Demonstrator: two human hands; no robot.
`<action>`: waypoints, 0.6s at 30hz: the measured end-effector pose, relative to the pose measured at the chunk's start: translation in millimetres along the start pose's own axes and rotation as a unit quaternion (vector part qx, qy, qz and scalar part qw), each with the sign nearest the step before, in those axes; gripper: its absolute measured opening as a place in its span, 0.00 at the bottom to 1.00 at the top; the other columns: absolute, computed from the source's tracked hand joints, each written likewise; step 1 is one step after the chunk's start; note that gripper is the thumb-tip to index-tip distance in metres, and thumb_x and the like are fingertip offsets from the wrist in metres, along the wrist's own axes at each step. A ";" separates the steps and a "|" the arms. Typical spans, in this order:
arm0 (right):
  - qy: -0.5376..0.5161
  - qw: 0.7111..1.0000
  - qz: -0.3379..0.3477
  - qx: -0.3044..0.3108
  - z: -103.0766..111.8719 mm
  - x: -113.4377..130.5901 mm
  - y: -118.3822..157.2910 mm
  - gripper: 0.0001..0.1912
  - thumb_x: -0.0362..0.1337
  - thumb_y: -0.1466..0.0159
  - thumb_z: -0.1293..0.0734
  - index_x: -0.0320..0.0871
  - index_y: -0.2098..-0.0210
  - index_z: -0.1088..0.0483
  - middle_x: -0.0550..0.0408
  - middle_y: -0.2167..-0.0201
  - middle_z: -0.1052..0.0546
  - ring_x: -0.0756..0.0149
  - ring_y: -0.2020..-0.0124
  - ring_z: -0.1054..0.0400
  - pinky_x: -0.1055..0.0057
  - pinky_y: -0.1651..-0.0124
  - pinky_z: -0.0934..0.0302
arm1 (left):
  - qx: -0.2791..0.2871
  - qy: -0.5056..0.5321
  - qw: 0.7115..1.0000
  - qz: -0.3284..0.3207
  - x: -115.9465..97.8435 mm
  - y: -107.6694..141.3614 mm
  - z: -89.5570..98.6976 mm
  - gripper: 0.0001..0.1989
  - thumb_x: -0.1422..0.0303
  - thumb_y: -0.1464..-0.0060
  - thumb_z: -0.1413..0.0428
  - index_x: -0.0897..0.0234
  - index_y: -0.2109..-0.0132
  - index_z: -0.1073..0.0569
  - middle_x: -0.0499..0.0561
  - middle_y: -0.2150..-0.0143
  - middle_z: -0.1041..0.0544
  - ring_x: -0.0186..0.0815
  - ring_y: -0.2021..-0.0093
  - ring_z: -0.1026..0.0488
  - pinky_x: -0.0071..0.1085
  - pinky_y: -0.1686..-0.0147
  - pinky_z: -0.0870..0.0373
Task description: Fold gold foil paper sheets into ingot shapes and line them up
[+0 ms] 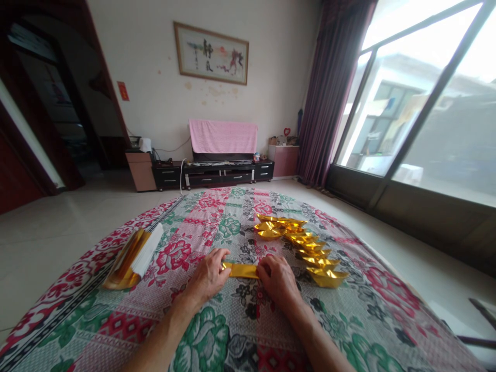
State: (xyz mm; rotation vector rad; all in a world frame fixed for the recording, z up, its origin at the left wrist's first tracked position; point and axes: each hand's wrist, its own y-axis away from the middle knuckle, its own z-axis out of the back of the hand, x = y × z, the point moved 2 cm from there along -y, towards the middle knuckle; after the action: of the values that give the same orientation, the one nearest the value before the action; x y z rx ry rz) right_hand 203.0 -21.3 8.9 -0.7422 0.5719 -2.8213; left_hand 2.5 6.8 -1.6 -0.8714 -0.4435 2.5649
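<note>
Gold strip (244,270) sits level between the hands, on or just over the cloth (229,226), long axis left-right. Left hand (209,273) pinches one end, right hand (279,278) the other; both grips closed, neither nearer. Gold boats (327,277) lie right of the right hand.

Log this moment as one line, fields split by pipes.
left hand: holding gold strip, left end | right hand: holding strip, right end | folded gold pieces: on patterned cloth, right | paper stack: on cloth, left
</note>
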 end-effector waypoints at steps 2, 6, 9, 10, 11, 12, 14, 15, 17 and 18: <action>0.003 1.000 -0.002 0.002 0.0 0.2 -0.1 0.08 0.35 0.41 0.39 0.43 0.75 0.32 0.56 0.74 0.28 0.67 0.68 0.39 0.74 0.63 0.49 | 0.001 0.002 1.000 0.007 1.0 -0.2 -0.8 0.17 0.76 0.56 0.49 0.63 0.56 0.33 0.48 0.63 0.30 0.29 0.71 0.32 0.27 0.66 0.33; 0.012 1.000 -0.006 0.009 0.2 1.1 -0.3 0.08 0.35 0.41 0.40 0.43 0.75 0.31 0.56 0.74 0.28 0.67 0.68 0.39 0.74 0.63 0.50 | 0.008 0.000 1.000 0.017 0.0 -0.7 0.0 0.16 0.77 0.56 0.49 0.63 0.56 0.33 0.48 0.63 0.31 0.29 0.71 0.33 0.27 0.65 0.33; 0.013 1.000 -0.009 0.011 -0.1 1.4 -0.4 0.08 0.35 0.41 0.40 0.43 0.74 0.31 0.56 0.74 0.28 0.67 0.68 0.39 0.74 0.63 0.50 | 0.017 0.003 1.000 0.019 -2.5 -0.6 2.2 0.16 0.76 0.55 0.50 0.63 0.56 0.33 0.49 0.62 0.31 0.28 0.72 0.34 0.27 0.65 0.33; 0.013 1.000 -0.009 0.011 -0.3 1.3 -0.3 0.08 0.36 0.41 0.40 0.43 0.74 0.31 0.56 0.74 0.28 0.67 0.68 0.39 0.74 0.63 0.50 | 0.018 0.003 1.000 0.021 -3.1 -0.4 2.9 0.16 0.76 0.55 0.50 0.63 0.56 0.33 0.49 0.62 0.32 0.28 0.72 0.34 0.27 0.65 0.33; 0.012 1.000 -0.008 0.011 -0.6 1.2 -0.3 0.08 0.36 0.41 0.40 0.43 0.75 0.32 0.56 0.74 0.28 0.67 0.68 0.39 0.74 0.63 0.50 | 0.019 0.003 1.000 0.023 -3.5 -0.2 3.4 0.16 0.76 0.55 0.49 0.63 0.57 0.33 0.49 0.62 0.32 0.28 0.72 0.34 0.27 0.65 0.33; 0.012 1.000 -0.006 0.010 -0.8 1.0 -0.2 0.08 0.36 0.41 0.40 0.43 0.75 0.32 0.56 0.74 0.28 0.67 0.68 0.39 0.74 0.63 0.50 | 0.019 0.003 1.000 0.025 -3.7 0.0 3.7 0.15 0.75 0.55 0.49 0.64 0.57 0.33 0.49 0.62 0.32 0.28 0.72 0.35 0.28 0.65 0.34; 0.011 1.000 -0.002 0.008 -0.9 0.5 -0.1 0.09 0.36 0.41 0.40 0.43 0.75 0.32 0.56 0.74 0.28 0.67 0.68 0.39 0.74 0.63 0.50 | 0.019 0.000 1.000 0.024 -3.6 0.4 3.6 0.14 0.75 0.55 0.49 0.63 0.58 0.33 0.49 0.63 0.32 0.28 0.72 0.35 0.28 0.65 0.34; 0.010 1.000 -0.001 0.007 -0.7 0.3 -0.1 0.09 0.36 0.41 0.40 0.43 0.75 0.32 0.56 0.74 0.28 0.67 0.68 0.39 0.74 0.63 0.50 | 0.020 -0.002 1.000 0.022 -3.3 0.4 3.3 0.13 0.75 0.55 0.49 0.63 0.58 0.33 0.49 0.63 0.32 0.28 0.72 0.35 0.28 0.65 0.34; 0.009 1.000 -0.001 0.007 -0.1 0.2 -0.2 0.09 0.36 0.41 0.40 0.43 0.75 0.32 0.56 0.74 0.28 0.67 0.68 0.39 0.74 0.63 0.50 | 0.021 -0.005 1.000 0.018 -2.5 0.4 2.6 0.12 0.75 0.55 0.50 0.63 0.60 0.32 0.49 0.64 0.33 0.28 0.72 0.36 0.28 0.66 0.34; 0.009 1.000 -0.002 0.006 0.3 0.4 -0.3 0.09 0.36 0.41 0.40 0.43 0.75 0.32 0.56 0.74 0.28 0.67 0.68 0.39 0.74 0.63 0.50 | 0.021 -0.004 1.000 0.017 -2.1 0.4 2.4 0.11 0.75 0.55 0.49 0.63 0.61 0.32 0.48 0.64 0.33 0.28 0.72 0.36 0.28 0.66 0.35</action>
State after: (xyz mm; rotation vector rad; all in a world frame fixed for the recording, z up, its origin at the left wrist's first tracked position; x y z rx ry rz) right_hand 202.8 -21.2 9.4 -0.7168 0.5552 -2.8356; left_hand 2.4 5.0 1.1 -0.8607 -0.3781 2.5999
